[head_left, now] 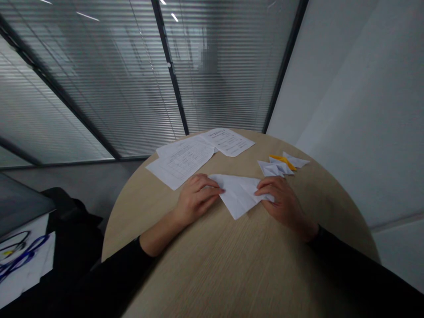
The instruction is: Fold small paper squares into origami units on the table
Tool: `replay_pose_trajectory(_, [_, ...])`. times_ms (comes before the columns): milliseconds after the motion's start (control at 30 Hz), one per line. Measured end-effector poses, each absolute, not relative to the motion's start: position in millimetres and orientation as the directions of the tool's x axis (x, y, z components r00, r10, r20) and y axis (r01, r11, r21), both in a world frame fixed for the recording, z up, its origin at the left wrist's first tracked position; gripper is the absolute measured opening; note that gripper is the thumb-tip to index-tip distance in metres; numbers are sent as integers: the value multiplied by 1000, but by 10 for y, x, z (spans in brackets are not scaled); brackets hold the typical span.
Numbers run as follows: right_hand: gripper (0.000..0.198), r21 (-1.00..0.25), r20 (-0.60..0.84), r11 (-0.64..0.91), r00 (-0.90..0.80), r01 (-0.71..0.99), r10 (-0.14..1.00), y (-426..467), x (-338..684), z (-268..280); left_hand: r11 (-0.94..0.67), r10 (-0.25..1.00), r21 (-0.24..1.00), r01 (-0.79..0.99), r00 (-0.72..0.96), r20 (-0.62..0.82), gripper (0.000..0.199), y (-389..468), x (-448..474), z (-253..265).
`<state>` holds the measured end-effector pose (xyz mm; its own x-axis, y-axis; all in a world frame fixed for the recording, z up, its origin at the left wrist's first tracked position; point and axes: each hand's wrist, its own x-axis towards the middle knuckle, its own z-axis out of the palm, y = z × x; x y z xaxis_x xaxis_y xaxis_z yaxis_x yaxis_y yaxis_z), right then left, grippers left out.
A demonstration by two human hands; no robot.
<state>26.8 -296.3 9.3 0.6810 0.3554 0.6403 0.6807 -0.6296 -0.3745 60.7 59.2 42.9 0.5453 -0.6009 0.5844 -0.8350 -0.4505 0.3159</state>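
A folded sheet of white paper (240, 192), roughly triangular with one point toward me, lies between my hands just over the wooden table (205, 265). My left hand (198, 198) pinches its left corner between thumb and fingers. At the right corner my right hand (281, 201) grips the paper, with a small white tip poking out past the fingers. Crease lines run across the sheet. Right behind my right hand sit several folded paper pieces (276, 168), white ones and a yellow one (284, 161).
Printed sheets (188, 159) overlap at the table's far edge. A glass wall with blinds (132, 79) stands behind, a pale wall (371, 110) to the right. At lower left, blue and black cables (23, 256) lie on white paper beside a black item (73, 221).
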Motion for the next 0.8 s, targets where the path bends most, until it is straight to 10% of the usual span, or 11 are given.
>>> replay_pose_trajectory(300, [49,-459,406,-541,708,705,578,-2986,302,145,-296,-821,357,-886,427,379,26,537,618,413])
replay_pose_trajectory(467, [26,-430,443,-612,746,664,497,-2986,329,104,-397,-734,444,-804,568,372,23,522,648,339])
replay_pose_trajectory(800, [58,-396,453,-696,786,599,419,-3002,424,-137,-569,-614,429,-702,709,347,66,578,740,173])
